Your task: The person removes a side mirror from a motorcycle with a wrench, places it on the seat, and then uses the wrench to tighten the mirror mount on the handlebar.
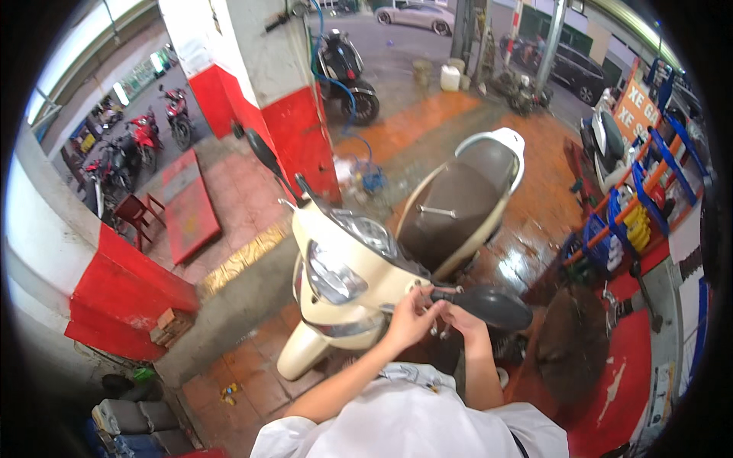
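Observation:
A cream scooter point(355, 286) stands in front of me, its headlight side toward me. Both my hands are at the handlebar end where a black rear-view mirror point(492, 307) sticks out to the right. My left hand point(412, 314) is closed, thumb and fingers pinched beside the base of the mirror's stem. Just under the mirror, my right hand point(463, 319) has its fingers bent inward, close to the left fingertips. What either hand grips is too small or hidden to tell. A metal wrench point(437, 211) lies across the brown scooter seat point(450, 202).
A red and white pillar point(294, 126) rises behind the scooter, with a blue hose point(350, 95) hanging by it. At right is a blue and orange rack point(622, 206). A red board point(189, 206) and a small chair point(139, 215) are left. Another scooter point(347, 76) stands farther back.

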A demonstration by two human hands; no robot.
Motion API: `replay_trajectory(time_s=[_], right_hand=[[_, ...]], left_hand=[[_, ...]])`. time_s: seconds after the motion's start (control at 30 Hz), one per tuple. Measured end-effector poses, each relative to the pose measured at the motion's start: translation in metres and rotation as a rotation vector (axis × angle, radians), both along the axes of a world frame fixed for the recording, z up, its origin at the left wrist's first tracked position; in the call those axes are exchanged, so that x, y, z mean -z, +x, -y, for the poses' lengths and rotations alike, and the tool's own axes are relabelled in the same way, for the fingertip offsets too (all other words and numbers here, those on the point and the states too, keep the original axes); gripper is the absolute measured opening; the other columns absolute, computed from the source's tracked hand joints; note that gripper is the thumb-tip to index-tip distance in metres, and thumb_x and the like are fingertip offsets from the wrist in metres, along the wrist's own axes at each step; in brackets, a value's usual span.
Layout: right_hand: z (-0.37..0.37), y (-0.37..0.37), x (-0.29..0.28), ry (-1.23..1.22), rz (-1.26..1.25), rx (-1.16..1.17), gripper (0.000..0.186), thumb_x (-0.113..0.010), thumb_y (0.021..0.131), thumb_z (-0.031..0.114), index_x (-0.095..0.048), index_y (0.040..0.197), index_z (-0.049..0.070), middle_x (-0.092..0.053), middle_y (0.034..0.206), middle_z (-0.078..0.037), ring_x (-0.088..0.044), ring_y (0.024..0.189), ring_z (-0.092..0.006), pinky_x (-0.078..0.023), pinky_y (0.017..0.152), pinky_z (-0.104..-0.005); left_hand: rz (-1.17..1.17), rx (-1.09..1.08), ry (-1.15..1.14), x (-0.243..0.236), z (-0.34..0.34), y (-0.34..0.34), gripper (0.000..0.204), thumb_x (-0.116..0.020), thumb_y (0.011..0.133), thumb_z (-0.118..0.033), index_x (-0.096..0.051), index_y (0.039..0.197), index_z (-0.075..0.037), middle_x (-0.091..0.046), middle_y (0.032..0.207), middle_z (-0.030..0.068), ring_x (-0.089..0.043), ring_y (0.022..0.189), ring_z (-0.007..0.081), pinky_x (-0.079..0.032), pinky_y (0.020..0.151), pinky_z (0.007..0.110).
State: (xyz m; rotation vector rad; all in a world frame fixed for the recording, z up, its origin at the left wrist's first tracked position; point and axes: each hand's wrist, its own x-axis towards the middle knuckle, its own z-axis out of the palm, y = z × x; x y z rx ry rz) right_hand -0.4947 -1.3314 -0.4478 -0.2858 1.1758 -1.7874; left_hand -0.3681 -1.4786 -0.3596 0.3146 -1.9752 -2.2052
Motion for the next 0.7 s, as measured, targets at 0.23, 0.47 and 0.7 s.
replay_trajectory(time_s=[0.23, 0.47, 0.7], right_hand=[[0.001, 0.036, -0.012, -0.047, 0.3, -0.058, 0.028, -0.047, 0.102, 0.037, -0.058, 0.103, 0.011, -0.053, 0.083, 0.001, -0.044, 0.063, -0.0065, -0.029, 0.047, -0.0201], [0.025, 0.067, -0.028, 0.059, 0.193, -0.195, 0.03, -0.041, 0.105, 0.033, -0.051, 0.093, 0.008, -0.045, 0.078, 0.0, -0.038, 0.059, -0.0075, -0.029, 0.047, -0.0198], [0.036, 0.091, -0.064, 0.261, -0.291, -0.279, 0.03, -0.045, 0.105, 0.031, -0.058, 0.097, 0.005, -0.044, 0.073, 0.005, -0.038, 0.061, -0.0054, -0.031, 0.052, -0.0197]], left_hand=[[-0.044, 0.002, -0.166, -0.009, 0.023, 0.031, 0.051, -0.067, 0.09, -0.007, -0.046, 0.135, 0.001, -0.067, 0.108, 0.0126, -0.069, 0.081, 0.0137, -0.055, 0.067, 0.025], [0.048, 0.083, -0.384, 0.019, 0.081, 0.035, 0.027, -0.069, 0.091, -0.015, -0.067, 0.111, 0.003, -0.07, 0.101, 0.0098, -0.066, 0.079, 0.0119, -0.054, 0.07, 0.026], [0.08, 0.33, -0.194, 0.034, 0.086, 0.031, 0.023, -0.065, 0.095, -0.017, -0.069, 0.103, 0.004, -0.071, 0.083, 0.0053, -0.064, 0.075, 0.0096, -0.051, 0.069, 0.024]])
